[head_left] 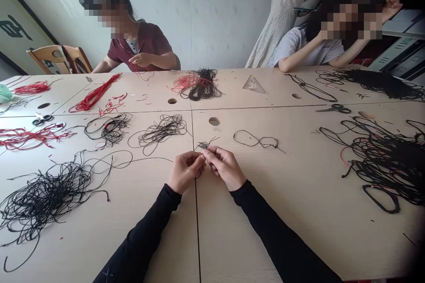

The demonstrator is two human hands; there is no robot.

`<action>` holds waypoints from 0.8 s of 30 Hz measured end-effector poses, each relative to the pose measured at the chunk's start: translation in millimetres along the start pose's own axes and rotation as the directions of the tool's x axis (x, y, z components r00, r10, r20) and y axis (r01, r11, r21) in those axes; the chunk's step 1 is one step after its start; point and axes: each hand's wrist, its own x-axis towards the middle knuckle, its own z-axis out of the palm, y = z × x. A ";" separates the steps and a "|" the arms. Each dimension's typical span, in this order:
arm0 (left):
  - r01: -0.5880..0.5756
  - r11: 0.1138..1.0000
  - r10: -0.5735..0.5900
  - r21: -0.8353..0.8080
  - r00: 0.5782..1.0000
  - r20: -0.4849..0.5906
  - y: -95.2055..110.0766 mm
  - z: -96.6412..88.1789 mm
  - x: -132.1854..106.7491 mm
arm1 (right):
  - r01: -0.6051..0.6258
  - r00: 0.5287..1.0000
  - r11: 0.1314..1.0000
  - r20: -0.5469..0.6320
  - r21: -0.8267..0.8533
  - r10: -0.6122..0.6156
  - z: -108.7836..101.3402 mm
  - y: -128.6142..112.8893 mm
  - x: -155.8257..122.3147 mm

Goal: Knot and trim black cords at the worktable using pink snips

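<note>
1. Your worktop (pixel 272 230) carries heaps of cord, the largest a black cord tangle (pixel 46 196) off to your left.
2. Your left grip (pixel 185 172) and right grip (pixel 226 168) meet in front of you, both closed in a pinch on a short black cord (pixel 205 145).
3. A looped black cord (pixel 255 140) lies just beyond your right grip.

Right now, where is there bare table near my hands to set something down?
Free room lies right of the right hand, before the big black cord heap, and left of the left hand, below the long cord from the left tangle. Above the hands it's crowded with cord bundles; the far right is too.
</note>
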 end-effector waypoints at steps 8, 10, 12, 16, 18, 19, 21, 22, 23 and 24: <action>0.138 0.842 -0.132 -0.521 0.990 0.049 -3.1 -0.7 2.8 | 0.010 0.999 1.000 -0.031 0.002 -0.010 0.7 -3.4 -1.0; 0.100 0.809 -0.125 -0.580 0.992 -0.004 -3.3 -2.6 3.6 | 0.002 0.999 1.000 -0.039 -0.002 -0.002 0.8 -3.1 -1.0; 0.046 0.799 -0.092 -0.599 0.995 -0.047 -2.1 -4.7 4.0 | 0.001 0.998 1.000 -0.058 -0.002 -0.001 0.6 -2.5 -1.0; -0.017 0.808 -0.020 -0.589 0.998 -0.057 0.9 -6.2 3.5 | 0.023 0.993 1.000 -0.118 0.001 -0.023 -0.5 -1.4 -0.7; 0.013 0.833 -0.033 -0.552 0.999 -0.026 0.7 -4.6 2.9 | 0.039 0.993 0.999 -0.111 -0.008 -0.040 -1.3 -0.5 -0.5; 0.032 0.851 -0.046 -0.525 0.999 -0.014 0.0 -3.3 2.6 | 0.051 0.994 0.999 -0.099 -0.016 -0.052 -1.7 0.3 -0.3; 0.047 0.884 -0.061 -0.465 0.998 -0.015 -2.2 -0.7 2.3 | 0.078 0.994 0.996 -0.074 -0.044 -0.081 -2.5 2.3 0.3; 0.044 0.897 -0.062 -0.439 0.998 -0.026 -3.4 0.3 2.4 | 0.094 0.993 0.993 -0.065 -0.065 -0.098 -2.9 3.3 0.6; 0.038 0.907 -0.061 -0.419 0.997 -0.041 -4.6 0.9 2.5 | 0.111 0.992 0.990 -0.058 -0.087 -0.116 -3.1 4.4 0.8; 0.032 0.913 -0.062 -0.406 0.996 -0.059 -5.7 1.0 2.8 | 0.128 0.990 0.986 -0.052 -0.109 -0.134 -3.2 5.2 0.9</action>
